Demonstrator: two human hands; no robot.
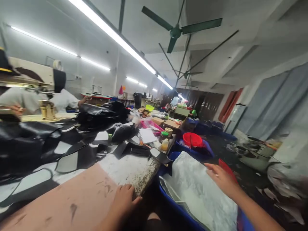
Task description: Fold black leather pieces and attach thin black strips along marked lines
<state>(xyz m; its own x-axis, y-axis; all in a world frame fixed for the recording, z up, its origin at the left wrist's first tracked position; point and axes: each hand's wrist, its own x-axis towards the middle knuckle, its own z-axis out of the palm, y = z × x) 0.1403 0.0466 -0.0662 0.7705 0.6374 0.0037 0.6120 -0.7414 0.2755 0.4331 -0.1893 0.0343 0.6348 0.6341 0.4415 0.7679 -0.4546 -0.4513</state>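
My left hand rests at the edge of the worktable, on a pinkish stained board. Its thumb is held away from the fingers, and I see nothing in it. On the right, my right hand reaches over a white sheet of material lying in a blue bin. Its fingers are stretched out near the sheet's far right edge; I cannot tell whether they touch it. Black and white cut pieces lie spread over the table to the left.
A stack of black material stands further back, with another person's hand near it. A spiral notebook, a pink basket and small bottles sit along the table. Beyond the bin is a red basin.
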